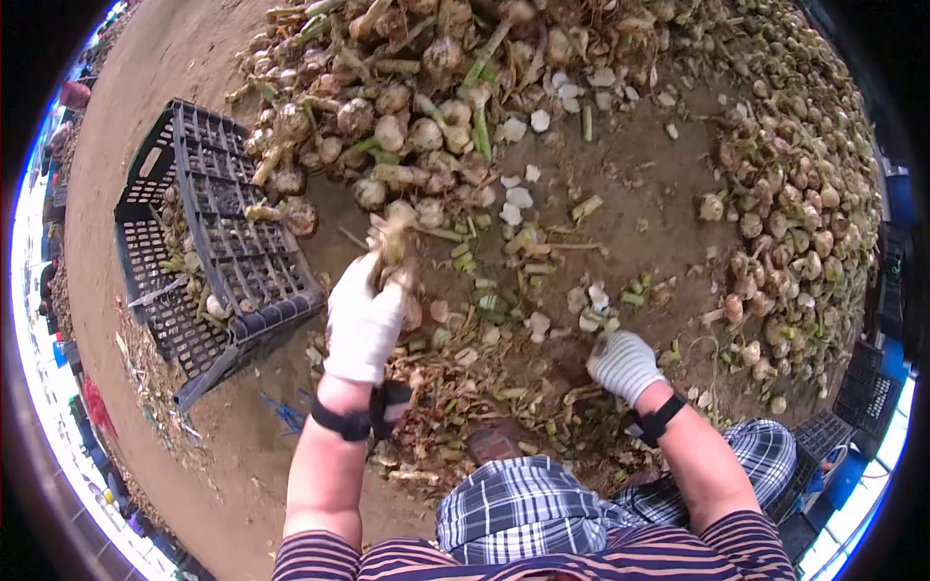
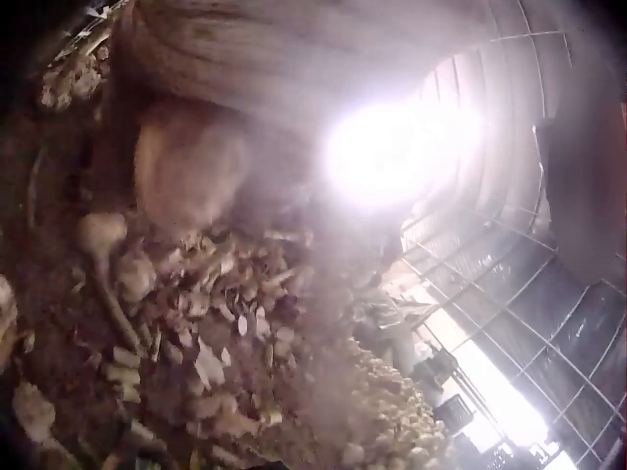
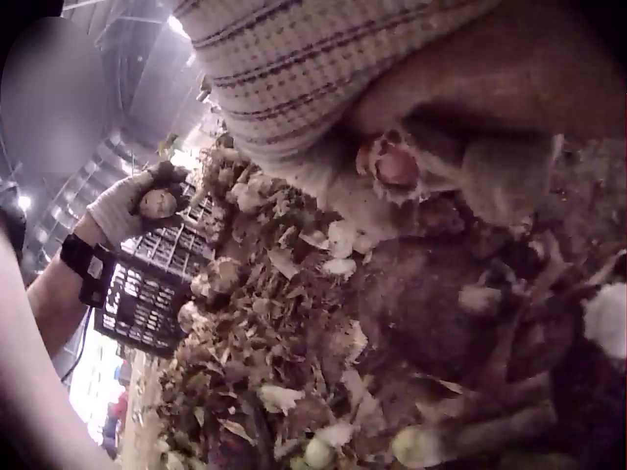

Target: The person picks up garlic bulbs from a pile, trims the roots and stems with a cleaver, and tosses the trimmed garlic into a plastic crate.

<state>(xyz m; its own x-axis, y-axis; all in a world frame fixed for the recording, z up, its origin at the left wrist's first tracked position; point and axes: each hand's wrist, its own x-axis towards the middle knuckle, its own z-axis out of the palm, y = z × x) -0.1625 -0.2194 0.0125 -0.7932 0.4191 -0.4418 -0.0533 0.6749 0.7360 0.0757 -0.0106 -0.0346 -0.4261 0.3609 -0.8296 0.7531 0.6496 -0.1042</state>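
Note:
My left hand point(image 1: 364, 321), in a white knit glove, grips a garlic bulb with stalk point(image 1: 394, 235) just in front of the big garlic heap. Motion blurs the bulb in the head view; the right wrist view shows its round face point(image 3: 157, 204) among the gloved fingers. My right hand point(image 1: 625, 366), in a striped glove, is low over the littered ground with its fingers bent. A bare fingertip point(image 3: 397, 166) pokes through the torn glove. I cannot tell whether those fingers hold anything. Cut stalk pieces point(image 1: 635, 292) and white peelings point(image 1: 586, 298) lie in front of it.
A heap of untrimmed garlic point(image 1: 426, 126) spreads ahead. Trimmed bulbs point(image 1: 814, 228) are piled along the right. On the left, a black plastic crate point(image 1: 208, 232) lies tilted with some garlic inside. Dry husks point(image 1: 436, 397) cover the ground before my knees.

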